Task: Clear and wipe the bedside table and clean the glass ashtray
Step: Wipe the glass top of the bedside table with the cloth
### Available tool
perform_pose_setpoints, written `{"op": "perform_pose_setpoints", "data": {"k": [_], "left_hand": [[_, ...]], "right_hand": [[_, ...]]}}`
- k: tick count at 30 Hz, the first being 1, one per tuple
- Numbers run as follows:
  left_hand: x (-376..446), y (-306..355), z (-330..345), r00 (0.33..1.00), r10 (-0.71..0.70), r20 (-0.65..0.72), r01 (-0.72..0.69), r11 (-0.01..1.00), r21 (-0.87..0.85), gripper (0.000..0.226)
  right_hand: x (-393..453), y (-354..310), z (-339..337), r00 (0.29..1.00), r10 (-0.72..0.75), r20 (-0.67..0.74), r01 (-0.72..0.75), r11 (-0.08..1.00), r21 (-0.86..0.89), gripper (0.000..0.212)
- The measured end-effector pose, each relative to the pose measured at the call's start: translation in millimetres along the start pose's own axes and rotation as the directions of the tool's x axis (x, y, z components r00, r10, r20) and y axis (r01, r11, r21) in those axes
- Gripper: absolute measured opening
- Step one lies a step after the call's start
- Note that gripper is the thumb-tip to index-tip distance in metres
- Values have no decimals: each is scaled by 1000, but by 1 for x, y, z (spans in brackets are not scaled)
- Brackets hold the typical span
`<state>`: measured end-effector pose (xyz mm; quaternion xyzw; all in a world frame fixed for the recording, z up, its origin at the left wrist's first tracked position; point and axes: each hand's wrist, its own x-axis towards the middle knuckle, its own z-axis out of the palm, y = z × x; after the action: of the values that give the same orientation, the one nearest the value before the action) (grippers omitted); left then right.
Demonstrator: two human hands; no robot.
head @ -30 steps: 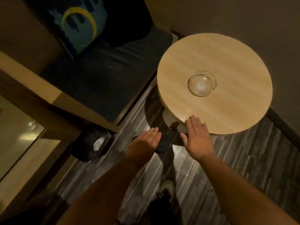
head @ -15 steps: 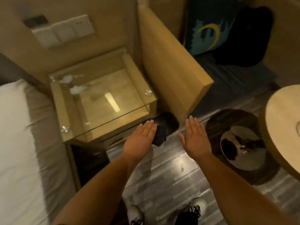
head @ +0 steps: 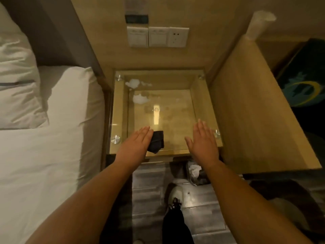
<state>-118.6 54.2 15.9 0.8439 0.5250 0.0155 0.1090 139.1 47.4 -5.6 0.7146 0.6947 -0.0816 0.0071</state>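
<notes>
Glass bedside table; left hand flat over dark cloth; right hand flat, holding nothing.

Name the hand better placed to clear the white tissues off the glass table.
Right, probably: the right hand is open and empty, while the left hand has the dark cloth at its fingers.

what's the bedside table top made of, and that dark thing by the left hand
Table top: clear glossy glass, judging by the reflected light strip and the wood showing through; round metal-looking studs sit at its corners. Dark thing: seemingly soft matt fabric, a cloth, creased, partly under the left hand.
</notes>
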Motion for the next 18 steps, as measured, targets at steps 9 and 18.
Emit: {"op": "perform_pose_setpoints", "data": {"k": [9,18], "left_hand": [[103,-67,15,980,-195,-33,189,973,-133,68],[149,-115,45,968,-250,-39,239,955,-174,67]], "right_hand": [[172,11,35,986,-127,109,135,989,-65,72],[228,26,79,980,-156,124,160,987,-17,78]]}}
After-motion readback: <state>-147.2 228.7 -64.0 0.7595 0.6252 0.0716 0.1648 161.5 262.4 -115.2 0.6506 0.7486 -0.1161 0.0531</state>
